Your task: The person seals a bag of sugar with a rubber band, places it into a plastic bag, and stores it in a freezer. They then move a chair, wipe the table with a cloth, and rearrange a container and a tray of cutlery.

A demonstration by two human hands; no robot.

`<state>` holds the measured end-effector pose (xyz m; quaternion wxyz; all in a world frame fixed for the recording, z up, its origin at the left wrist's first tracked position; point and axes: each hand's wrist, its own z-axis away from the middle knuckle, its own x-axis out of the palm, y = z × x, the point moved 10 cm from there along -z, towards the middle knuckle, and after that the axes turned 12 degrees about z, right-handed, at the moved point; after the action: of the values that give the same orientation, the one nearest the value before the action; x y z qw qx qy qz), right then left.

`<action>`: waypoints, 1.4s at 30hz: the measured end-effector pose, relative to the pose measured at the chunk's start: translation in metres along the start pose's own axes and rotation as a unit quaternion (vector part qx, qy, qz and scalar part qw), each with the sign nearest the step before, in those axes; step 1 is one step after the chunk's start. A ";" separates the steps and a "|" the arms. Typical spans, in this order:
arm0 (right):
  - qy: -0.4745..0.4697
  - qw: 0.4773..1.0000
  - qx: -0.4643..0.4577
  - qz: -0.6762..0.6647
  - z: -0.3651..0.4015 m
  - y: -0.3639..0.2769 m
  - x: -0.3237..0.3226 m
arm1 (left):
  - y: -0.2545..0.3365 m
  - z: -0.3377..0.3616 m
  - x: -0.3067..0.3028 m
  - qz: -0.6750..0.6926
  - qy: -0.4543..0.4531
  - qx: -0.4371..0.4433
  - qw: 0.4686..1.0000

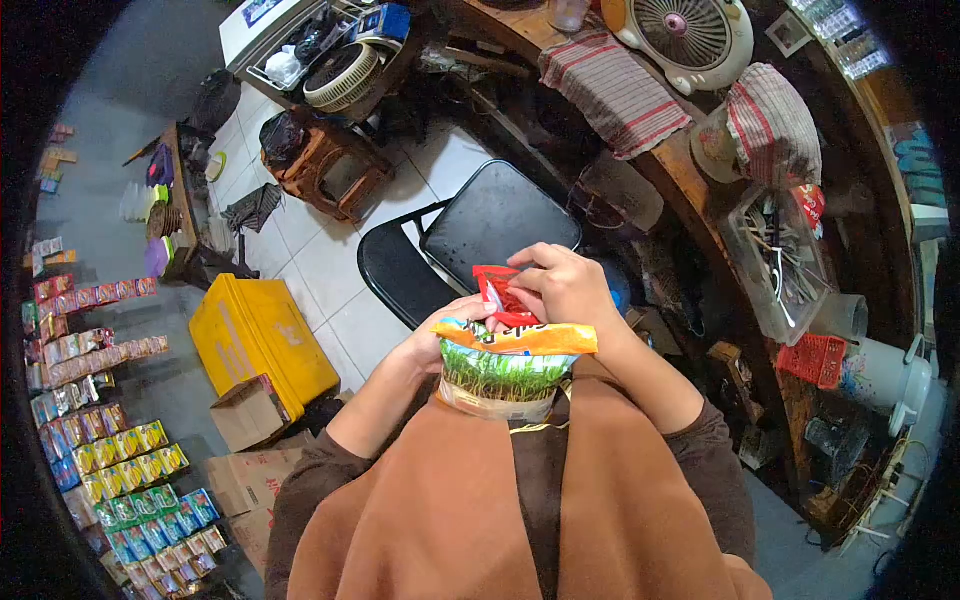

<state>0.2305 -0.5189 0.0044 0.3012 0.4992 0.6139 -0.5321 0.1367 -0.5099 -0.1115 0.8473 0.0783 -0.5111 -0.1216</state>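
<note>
A small red sachet (491,277) is held up in front of my chest between both hands. My left hand (428,338) is closed on its lower left side, with fingertips at the bottom of the sachet. From the right, the fingers of my right hand (562,285) are bent and closed on the sachet's other side. Just below, against my body, stands a printed plastic bag (505,375) with a green grass picture and an orange top band. Its top edge lies close under both hands, and my left fingers overlap its upper left corner.
Ahead is a black folding chair (500,215). A yellow box (262,345) and cardboard (250,480) lie to the left, beside hanging rows of sachets (130,450). Along the right, a wooden counter (690,170) bears a fan (690,35), striped cloths (615,95) and a utensil container (775,265).
</note>
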 end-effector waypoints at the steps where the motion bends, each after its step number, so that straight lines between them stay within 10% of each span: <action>1: 0.013 1.000 0.004 -0.017 0.002 0.003 -0.001 | -0.001 -0.001 -0.002 0.001 0.011 -0.004 1.000; 23: 0.139 0.974 0.162 -0.073 0.075 0.072 -0.059 | -0.041 -0.051 0.048 -0.092 0.018 -0.115 0.989; 27: 0.249 0.881 0.376 -0.144 0.136 0.148 -0.120 | -0.061 -0.064 0.052 -0.109 -0.035 -0.161 0.980; 35: 0.537 0.678 0.426 -0.265 0.301 0.338 -0.198 | -0.085 -0.082 0.056 -0.117 -0.007 -0.172 0.978; 42: 0.373 0.738 0.557 0.077 0.335 0.382 -0.248 | -0.096 -0.090 0.066 -0.103 0.003 -0.173 0.980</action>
<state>0.6126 -0.9358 0.0092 -0.2439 0.7821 0.2304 -0.5251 0.2335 -0.6203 -0.1222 0.8324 -0.0173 -0.4693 -0.2943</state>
